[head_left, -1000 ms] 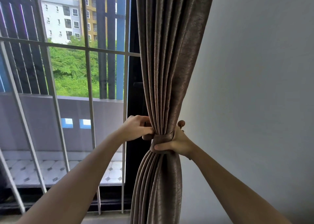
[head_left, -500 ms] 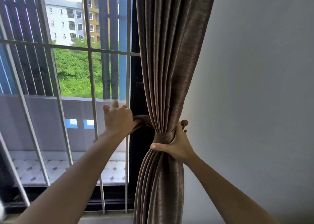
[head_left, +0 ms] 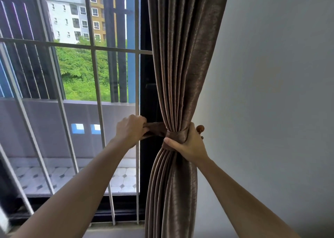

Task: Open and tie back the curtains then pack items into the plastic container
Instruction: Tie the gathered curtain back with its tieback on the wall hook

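Note:
A brown curtain [head_left: 182, 60] hangs gathered at the right side of the window, cinched at waist height by a matching brown tieback band [head_left: 159, 130]. My left hand [head_left: 131, 129] is shut on the loose end of the band and holds it out to the left of the curtain. My right hand [head_left: 188, 144] grips the gathered curtain and the band where it wraps round, thumb across the front. A brown wooden wall hook knob [head_left: 200, 129] shows just behind my right hand. The plastic container is out of view.
A window with white metal bars [head_left: 94, 86] fills the left half, with a dark frame post [head_left: 146, 97] beside the curtain. A plain grey wall [head_left: 271, 93] fills the right. A tiled balcony floor [head_left: 36, 178] lies outside.
My left hand moved left from the curtain, opened briefly, and now has closed on the band's end, pulling it out to the left. My right hand stayed on the gathered curtain.

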